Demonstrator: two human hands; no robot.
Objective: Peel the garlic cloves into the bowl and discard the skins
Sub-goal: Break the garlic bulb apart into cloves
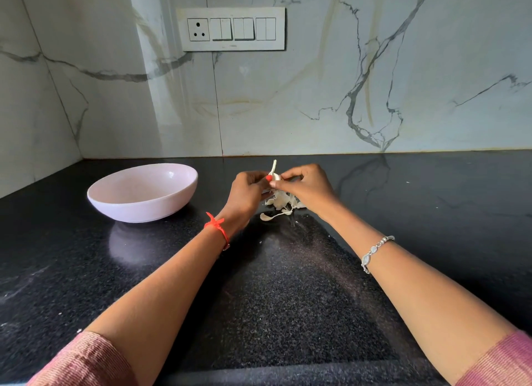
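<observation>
Centrally, one garlic (275, 177) is held above the counter (288, 299) between two hands. It is pinched on one side by the curled fingers and thumb of the left hand (247, 191) and on the other by the thumb and forefinger of the right hand (309, 188), the fingertips nearly meeting. One thin stalk (274, 166) rises just above the grip. Whether a whole bulb or a single clove is held cannot be told. Directly beneath the grip, loose skins (280, 202) are bunched, too tangled to be counted; one curled strip (272, 215) lies on the counter nearest the wrists. One pink bowl (138, 210) is set well to the left of the grip. One red thread (217, 227) is worn on the left wrist and one bracelet (374, 250) on the right. One switch plate (233, 28) is mounted high behind the grip.
</observation>
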